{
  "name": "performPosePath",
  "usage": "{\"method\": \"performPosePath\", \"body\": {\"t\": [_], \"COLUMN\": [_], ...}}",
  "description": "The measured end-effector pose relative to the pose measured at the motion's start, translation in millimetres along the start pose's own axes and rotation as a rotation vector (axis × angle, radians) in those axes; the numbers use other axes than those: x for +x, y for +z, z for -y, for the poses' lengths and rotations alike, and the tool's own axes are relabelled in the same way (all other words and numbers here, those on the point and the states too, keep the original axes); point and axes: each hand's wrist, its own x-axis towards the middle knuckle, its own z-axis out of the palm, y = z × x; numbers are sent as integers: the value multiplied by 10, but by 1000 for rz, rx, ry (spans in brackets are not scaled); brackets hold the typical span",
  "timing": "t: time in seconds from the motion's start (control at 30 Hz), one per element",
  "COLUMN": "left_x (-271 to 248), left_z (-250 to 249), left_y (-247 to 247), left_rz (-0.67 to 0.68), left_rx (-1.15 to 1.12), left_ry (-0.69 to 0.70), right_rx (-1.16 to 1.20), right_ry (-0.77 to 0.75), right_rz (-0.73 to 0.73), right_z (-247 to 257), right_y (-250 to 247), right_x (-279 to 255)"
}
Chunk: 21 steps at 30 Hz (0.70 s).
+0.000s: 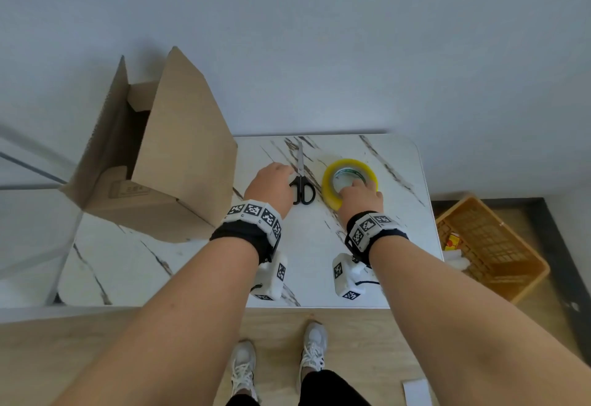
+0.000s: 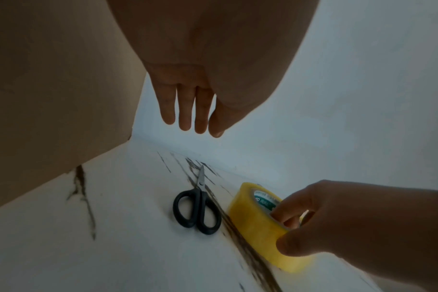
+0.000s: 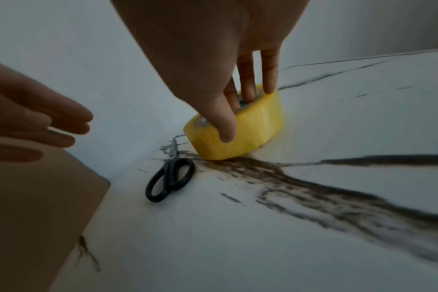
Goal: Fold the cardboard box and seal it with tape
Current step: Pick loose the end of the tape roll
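A brown cardboard box [image 1: 179, 162] stands at the table's back left, its top flaps upright and open. Black-handled scissors [image 1: 300, 186] lie shut on the table between my hands. My left hand [image 1: 275, 178] hovers just left of the scissors with straight fingers [image 2: 183, 118], holding nothing. My right hand [image 1: 361, 196] grips the yellow tape roll [image 1: 348, 178]. Its fingers [image 3: 248, 92] reach into the core and the thumb presses the outer wall of the tape roll [image 3: 258, 126], which looks slightly tilted on the table.
The white marble-patterned table [image 1: 153, 274] backs onto a pale wall. An orange plastic basket [image 1: 499, 245] sits on the floor to the right of the table. The box wall [image 2: 50, 118] stands close to the left of my left hand.
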Motion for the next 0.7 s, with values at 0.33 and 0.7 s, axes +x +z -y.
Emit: {"method": "performPosePath", "body": {"t": [0.33,0.7], "left_x": [-171,-572], "left_z": [-102,25], "left_y": [-531,-1063], "left_rz": [-105,-94], "left_rx": [-130,-345], "left_ry": [78,268], "right_rx": [599,1125], "right_ry": [119,77], "right_rz": [-97,-327], "right_z": [150,682], "right_y": [-504,-974], "right_x": [-359,-1441]}}
